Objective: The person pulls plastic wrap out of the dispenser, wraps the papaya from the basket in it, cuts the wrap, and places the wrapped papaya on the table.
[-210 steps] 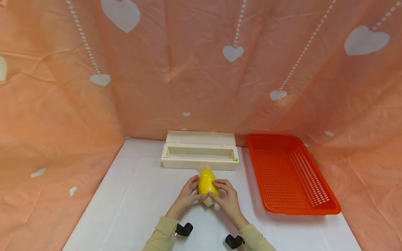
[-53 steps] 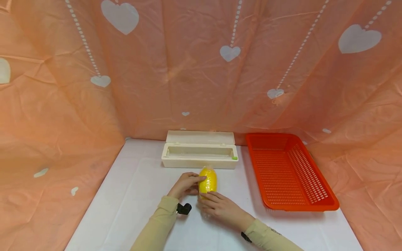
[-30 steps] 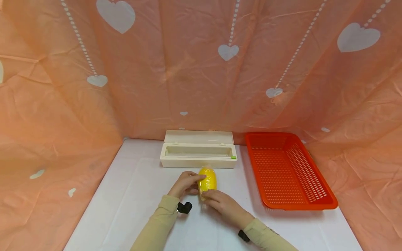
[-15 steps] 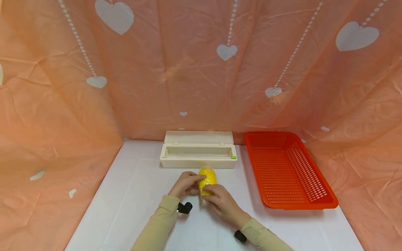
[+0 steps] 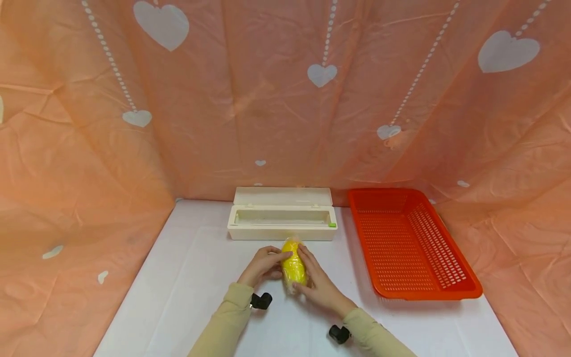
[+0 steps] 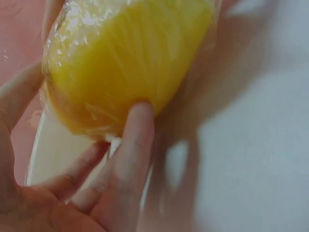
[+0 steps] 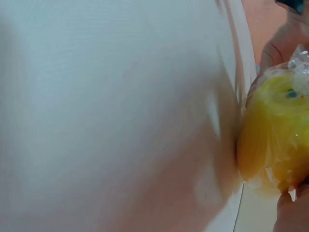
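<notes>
A yellow, rounded fruit wrapped in clear cling film is held between both hands above the white table, in front of the dispenser. My left hand grips its left side, thumb on top. In the left wrist view, fingertips press the film-covered yellow skin from below. My right hand holds the right side, fingers along the far part and thumb near the close end. The right wrist view shows gathered, crinkled film at one end and a small dark spot on the fruit.
A cream cling film dispenser with its lid raised and a green slider stands behind the hands. To the right is a red perforated basket. An orange curtain with white hearts hangs behind and beside the white table.
My right hand has shifted from the near end of the fruit to its right side, uncovering the film at that end. My left hand has kept its grip at the left.
</notes>
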Available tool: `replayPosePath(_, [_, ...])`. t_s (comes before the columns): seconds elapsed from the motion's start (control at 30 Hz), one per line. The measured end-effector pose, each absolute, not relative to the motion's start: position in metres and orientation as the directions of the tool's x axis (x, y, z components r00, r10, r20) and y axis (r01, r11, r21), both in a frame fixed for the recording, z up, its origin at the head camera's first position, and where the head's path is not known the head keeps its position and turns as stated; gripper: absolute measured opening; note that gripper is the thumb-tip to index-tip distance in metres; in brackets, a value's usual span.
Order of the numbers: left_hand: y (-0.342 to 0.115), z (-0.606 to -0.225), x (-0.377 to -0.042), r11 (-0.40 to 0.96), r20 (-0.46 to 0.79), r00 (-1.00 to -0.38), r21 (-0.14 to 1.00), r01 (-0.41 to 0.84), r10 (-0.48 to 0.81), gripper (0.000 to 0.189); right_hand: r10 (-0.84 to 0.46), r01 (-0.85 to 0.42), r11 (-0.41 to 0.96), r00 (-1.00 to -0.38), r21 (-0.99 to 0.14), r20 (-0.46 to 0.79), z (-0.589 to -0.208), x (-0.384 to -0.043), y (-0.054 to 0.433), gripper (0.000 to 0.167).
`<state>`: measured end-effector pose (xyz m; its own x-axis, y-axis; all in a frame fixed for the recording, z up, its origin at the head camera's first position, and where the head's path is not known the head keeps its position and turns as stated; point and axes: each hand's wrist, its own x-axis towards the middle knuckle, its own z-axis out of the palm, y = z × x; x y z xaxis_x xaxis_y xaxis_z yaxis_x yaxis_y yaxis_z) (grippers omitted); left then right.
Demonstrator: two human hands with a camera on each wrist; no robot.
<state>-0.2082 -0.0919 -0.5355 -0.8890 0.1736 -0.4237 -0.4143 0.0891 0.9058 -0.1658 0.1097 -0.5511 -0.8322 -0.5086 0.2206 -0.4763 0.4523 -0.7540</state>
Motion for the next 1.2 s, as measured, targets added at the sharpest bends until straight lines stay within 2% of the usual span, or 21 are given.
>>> replayPosePath(0.2, [-0.1,-0.54,-0.2,0.026,-0.278,-0.924,0.959,-0.281,0.263,0.071,-0.5,-0.496,0.396,-0.822,-0.773,0.271,-0.551,-0.169,0.11,0.081])
replayPosePath(0.4, [-0.102,-0.542,-0.192,0.11,-0.106,-0.908,0.992,-0.067,0.404,0.107,-0.482,-0.493,0.284,-0.815,-0.822,0.322,-0.528,-0.165,0.109,0.075])
replayPosePath(0.5, [-0.098,-0.542,-0.189,0.137,-0.055,-0.904,0.991,0.004,0.425,0.115,-0.472,-0.478,0.289,-0.825,-0.829,0.311,-0.529,-0.167,0.109,0.074])
replayPosePath(0.63, [-0.093,-0.539,-0.185,0.191,-0.008,-0.92,0.979,0.073,0.391,0.111,-0.464,-0.468,0.304,-0.833,-0.83,0.3,-0.546,-0.174,0.114,0.078])
replayPosePath(0.83, [-0.092,-0.545,-0.187,0.197,0.015,-0.923,0.975,0.098,0.386,0.104,-0.451,-0.49,0.33,-0.833,-0.807,0.321,-0.562,-0.185,0.124,0.081])
replayPosePath(0.9, [-0.092,-0.546,-0.188,0.195,0.016,-0.917,0.975,0.102,0.398,0.102,-0.425,-0.456,0.353,-0.856,-0.817,0.294,-0.561,-0.185,0.125,0.086])
replayPosePath(1.03, [-0.092,-0.541,-0.187,0.188,0.036,-0.905,0.974,0.127,0.424,0.099,-0.389,-0.314,0.375,-0.907,-0.872,0.16,-0.557,-0.185,0.125,0.097])
replayPosePath(1.2, [-0.092,-0.524,-0.184,0.216,0.051,-0.893,0.963,0.162,0.447,0.097,-0.424,-0.268,0.351,-0.9,-0.897,0.103,-0.558,-0.189,0.124,0.096])
